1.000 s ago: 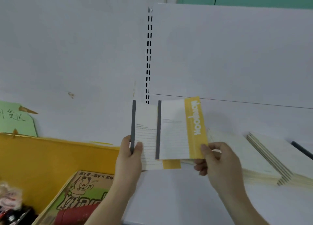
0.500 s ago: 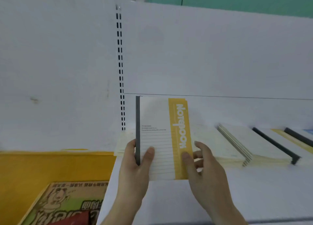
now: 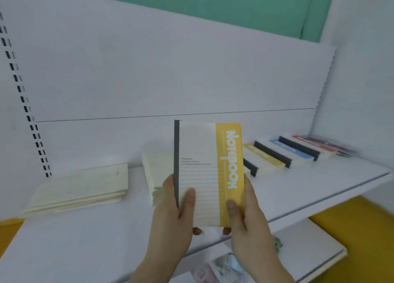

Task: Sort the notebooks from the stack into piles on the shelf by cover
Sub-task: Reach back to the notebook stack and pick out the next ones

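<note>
Head view. A thin rectangular notebook is held upright above the front of a white, smooth shelf; its cover is pale cream with faint ruled lines, a dark grey spine strip down its left edge and a broad yellow band at the right carrying white lettering that reads "Notebook" sideways. The left hand has its grip closed on the spine edge, thumb pressed flat on the cover and fingers curled behind, one fingertip showing below the bottom edge. The right hand grips the yellow edge likewise, thumb on the front and fingers wrapped behind. On the shelf behind, a low cream pile of flat notebooks lies at the left, its edges slightly fanned; a second cream pile sits just behind the held notebook, partly hidden by it. To the right runs an overlapping row of notebooks, each with a dark spine strip, showing yellow, blue and red bands; the farthest ones are blurred. The white back panel is matt and plain, with a slotted upright at its left.
</note>
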